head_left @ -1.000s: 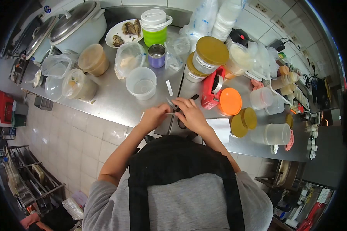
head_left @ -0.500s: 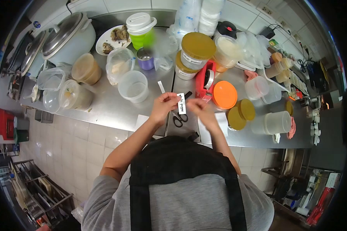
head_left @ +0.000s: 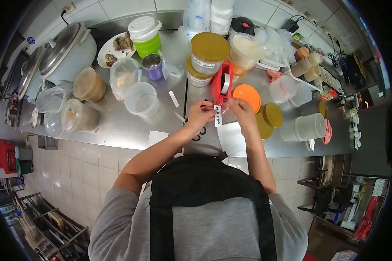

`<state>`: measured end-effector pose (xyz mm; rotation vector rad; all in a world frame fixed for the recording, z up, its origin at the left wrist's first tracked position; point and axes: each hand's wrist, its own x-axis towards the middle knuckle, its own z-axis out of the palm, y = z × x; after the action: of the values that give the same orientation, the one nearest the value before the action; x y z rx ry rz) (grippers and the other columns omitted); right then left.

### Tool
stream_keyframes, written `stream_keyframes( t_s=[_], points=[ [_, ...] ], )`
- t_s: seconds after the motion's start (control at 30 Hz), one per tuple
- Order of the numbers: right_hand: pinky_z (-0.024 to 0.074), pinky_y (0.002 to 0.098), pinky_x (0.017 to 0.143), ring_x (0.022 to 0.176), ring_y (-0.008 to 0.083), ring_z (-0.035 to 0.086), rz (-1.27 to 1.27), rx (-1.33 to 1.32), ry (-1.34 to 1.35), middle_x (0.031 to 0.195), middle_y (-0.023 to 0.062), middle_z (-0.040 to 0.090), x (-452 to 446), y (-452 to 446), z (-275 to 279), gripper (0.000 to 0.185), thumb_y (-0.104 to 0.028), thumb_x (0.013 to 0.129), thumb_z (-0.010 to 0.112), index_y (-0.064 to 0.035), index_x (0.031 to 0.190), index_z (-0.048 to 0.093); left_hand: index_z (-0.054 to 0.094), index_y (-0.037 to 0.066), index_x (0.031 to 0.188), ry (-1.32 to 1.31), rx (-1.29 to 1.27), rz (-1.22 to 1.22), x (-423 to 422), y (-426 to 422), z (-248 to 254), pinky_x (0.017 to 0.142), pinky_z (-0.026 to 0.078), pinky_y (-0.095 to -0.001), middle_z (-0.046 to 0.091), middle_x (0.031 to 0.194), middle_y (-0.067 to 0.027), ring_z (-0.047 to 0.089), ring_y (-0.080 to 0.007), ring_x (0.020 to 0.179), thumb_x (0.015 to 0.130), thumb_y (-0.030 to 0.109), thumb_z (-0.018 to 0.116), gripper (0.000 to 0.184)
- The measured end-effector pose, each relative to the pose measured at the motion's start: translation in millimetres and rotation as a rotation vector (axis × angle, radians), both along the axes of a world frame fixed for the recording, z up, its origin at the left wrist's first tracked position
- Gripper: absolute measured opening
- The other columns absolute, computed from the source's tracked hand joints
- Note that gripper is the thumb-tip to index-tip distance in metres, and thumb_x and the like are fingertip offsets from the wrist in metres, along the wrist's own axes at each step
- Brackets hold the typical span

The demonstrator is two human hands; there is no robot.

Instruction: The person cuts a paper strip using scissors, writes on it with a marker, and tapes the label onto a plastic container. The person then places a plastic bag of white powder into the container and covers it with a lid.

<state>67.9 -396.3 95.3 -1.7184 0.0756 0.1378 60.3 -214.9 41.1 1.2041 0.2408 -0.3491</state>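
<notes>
Left hand (head_left: 202, 115): fingers closed in a pinch on one paper label (head_left: 218, 116), white, handwritten, hanging upright above the steel counter (head_left: 111, 127) just in front of the red tape dispenser (head_left: 217, 87). Right hand (head_left: 243, 112): fingers bent and drawn together at the dispenser's front end; whether tape lies between them cannot be told. Hazards, as judged: label, creased or dropped, should the pinch tighten or slip; label, caught by tape askew, should the two hands meet unevenly, they being so near each other; dispenser, tilted or dragged, should the right hand tug hard; stacked brown-lidded jars (head_left: 210, 43), jostled by that dispenser, which stands close against them; orange lid (head_left: 247, 96), nudged by the right hand's knuckles, just beside it; scissors (head_left: 200, 134), by the left wrist, knocked by a low sweep; white sheet (head_left: 231, 138), shifted by the right forearm if lowered.
</notes>
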Motion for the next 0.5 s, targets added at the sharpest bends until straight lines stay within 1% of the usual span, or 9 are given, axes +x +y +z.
stream_keyframes(
  t_s=[0.03, 0.07, 0.13, 0.17, 0.2, 0.27, 0.33, 0.43, 0.5],
  points=[
    [0.0447, 0.0304, 0.077, 0.080, 0.0135, 0.057, 0.005, -0.049, 0.017, 0.084, 0.0056, 0.062, -23, -5, 7, 0.030, -0.030, 0.094, 0.067, 0.0000, 0.089, 0.071, 0.052, -0.004, 0.121, 0.013, 0.002, 0.001, 1, -3, -1, 0.084, 0.060, -0.0350, 0.063, 0.107, -0.0146, 0.067, -0.0212, 0.097, 0.085, 0.002, 0.074, 0.042],
    [0.0456, 0.0315, 0.083, 0.088, 0.0152, 0.060, 0.007, -0.099, 0.033, 0.090, 0.0079, 0.065, -46, -10, 11, 0.029, -0.029, 0.093, 0.069, -0.0005, 0.087, 0.071, 0.053, -0.003, 0.120, 0.011, -0.014, -0.001, 2, -5, -3, 0.082, 0.061, -0.0343, 0.064, 0.106, -0.0143, 0.067, -0.0209, 0.094, 0.084, 0.001, 0.074, 0.041],
    [0.0440, 0.0338, 0.093, 0.103, 0.0195, 0.059, -0.108, -0.128, 0.065, 0.106, 0.0122, 0.065, -84, -6, 8, 0.027, -0.028, 0.089, 0.073, -0.0007, 0.088, 0.072, 0.055, -0.003, 0.117, 0.007, -0.048, -0.009, 4, -12, -7, 0.077, 0.062, -0.0327, 0.064, 0.103, -0.0139, 0.068, -0.0205, 0.090, 0.082, -0.002, 0.074, 0.040],
    [0.0427, 0.0334, 0.096, 0.105, 0.0213, 0.058, -0.090, -0.102, 0.107, 0.114, 0.0137, 0.063, -93, -10, -1, 0.028, -0.028, 0.088, 0.075, -0.0006, 0.087, 0.073, 0.055, -0.003, 0.117, 0.013, -0.041, -0.020, 3, -15, -8, 0.077, 0.062, -0.0327, 0.064, 0.103, -0.0139, 0.068, -0.0206, 0.090, 0.081, -0.002, 0.074, 0.040],
    [0.0427, 0.0336, 0.097, 0.105, 0.0205, 0.058, -0.095, -0.032, 0.215, 0.113, 0.0126, 0.063, -99, -11, -4, 0.027, -0.028, 0.089, 0.074, -0.0010, 0.088, 0.074, 0.055, -0.003, 0.117, 0.016, -0.032, -0.032, 3, -15, -5, 0.077, 0.062, -0.0326, 0.064, 0.103, -0.0139, 0.068, -0.0207, 0.089, 0.081, -0.002, 0.074, 0.041],
    [0.0422, 0.0334, 0.097, 0.105, 0.0197, 0.057, -0.091, -0.016, 0.262, 0.112, 0.0112, 0.064, -106, -9, -11, 0.028, -0.029, 0.090, 0.073, -0.0012, 0.088, 0.074, 0.055, -0.002, 0.119, 0.023, -0.004, -0.062, 3, -16, 2, 0.079, 0.061, -0.0327, 0.064, 0.105, -0.0141, 0.068, -0.0211, 0.092, 0.082, -0.001, 0.074, 0.042],
    [0.0420, 0.0332, 0.097, 0.104, 0.0191, 0.057, -0.104, 0.000, 0.293, 0.111, 0.0100, 0.064, -110, -7, -19, 0.028, -0.029, 0.091, 0.073, -0.0014, 0.087, 0.074, 0.053, -0.002, 0.123, 0.032, 0.035, -0.099, 4, -15, 7, 0.084, 0.060, -0.0330, 0.063, 0.108, -0.0143, 0.068, -0.0217, 0.097, 0.085, 0.001, 0.074, 0.043],
    [0.0416, 0.0332, 0.097, 0.103, 0.0187, 0.057, -0.107, 0.020, 0.314, 0.109, 0.0091, 0.065, -112, -6, -21, 0.028, -0.029, 0.092, 0.073, -0.0016, 0.086, 0.074, 0.053, -0.002, 0.123, 0.031, 0.055, -0.093, 6, -17, 13, 0.084, 0.060, -0.0333, 0.063, 0.109, -0.0138, 0.068, -0.0214, 0.097, 0.084, 0.001, 0.074, 0.044],
    [0.0414, 0.0333, 0.097, 0.103, 0.0185, 0.057, -0.103, 0.030, 0.320, 0.109, 0.0090, 0.065, -111, -5, -22, 0.028, -0.029, 0.092, 0.072, -0.0018, 0.086, 0.074, 0.053, -0.002, 0.124, 0.017, 0.022, -0.094, 7, -17, 9, 0.085, 0.060, -0.0336, 0.063, 0.109, -0.0137, 0.067, -0.0212, 0.097, 0.084, 0.002, 0.074, 0.045]
  ],
)
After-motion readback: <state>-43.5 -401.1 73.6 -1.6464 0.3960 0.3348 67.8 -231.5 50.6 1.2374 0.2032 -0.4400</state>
